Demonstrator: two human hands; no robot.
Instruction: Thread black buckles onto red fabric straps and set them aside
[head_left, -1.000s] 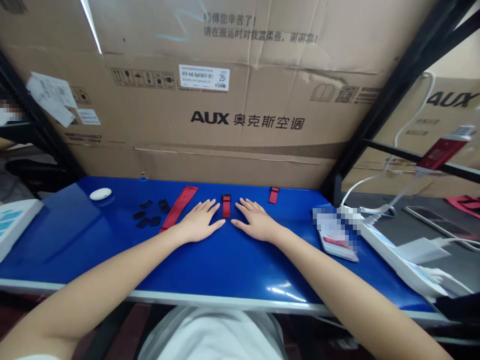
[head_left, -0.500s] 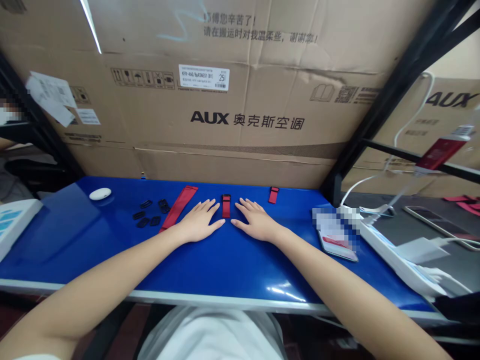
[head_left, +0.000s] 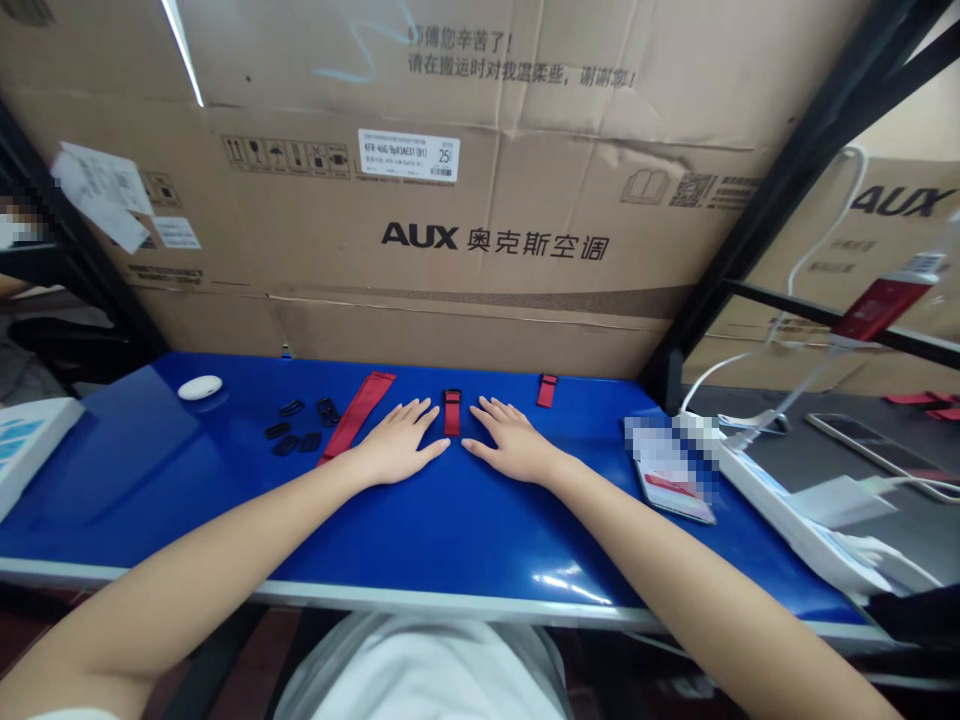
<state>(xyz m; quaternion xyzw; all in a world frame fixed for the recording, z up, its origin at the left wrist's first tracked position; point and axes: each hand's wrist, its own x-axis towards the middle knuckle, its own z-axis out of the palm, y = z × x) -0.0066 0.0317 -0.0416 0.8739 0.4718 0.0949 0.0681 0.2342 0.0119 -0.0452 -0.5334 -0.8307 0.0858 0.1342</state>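
A glossy blue desk [head_left: 450, 540] is carrying a white oval puck [head_left: 200, 387], a cluster of black buckles [head_left: 309, 441], a long red strap [head_left: 358, 415], a short red strap [head_left: 452, 412] lying between the flat left hand [head_left: 397, 450] and right hand [head_left: 514, 447], another short red strap [head_left: 547, 390] farther back, and a blurred flat item [head_left: 667, 470] at right.

both forearms are bare, no sleeves, watch or rings on the left hand [head_left: 396, 447] or right hand [head_left: 514, 446]. a white garment [head_left: 427, 668] shows at the frame's bottom centre.
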